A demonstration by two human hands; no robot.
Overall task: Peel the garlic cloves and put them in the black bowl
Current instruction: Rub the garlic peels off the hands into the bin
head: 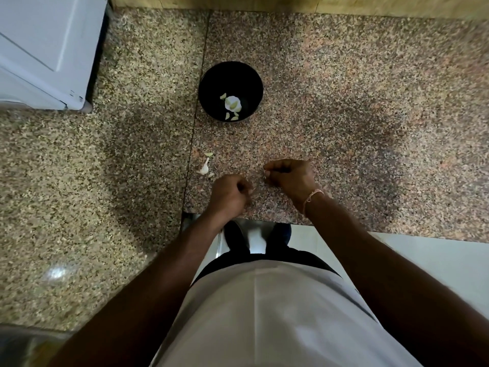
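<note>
The black bowl [209, 75] stands on the granite counter ahead of me, with several peeled garlic cloves [232, 105] and a white piece of skin inside. Both my hands hover low over the counter's front edge, a short gap between them. My left hand [229, 195] is curled into a fist, and a thin pale sliver of garlic peel [253, 190] sticks out at its fingertips. My right hand [289, 175] is curled too and pinches a small white garlic clove [265, 175] that is mostly hidden by the fingers. An unpeeled clove [204, 169] lies left of my hands.
Loose scraps of garlic skin [209, 154] lie near the unpeeled clove. A white appliance [45, 54] stands at the back left. A wooden wall strip [291, 4] runs along the back. The counter's front edge [370, 230] is just below my wrists.
</note>
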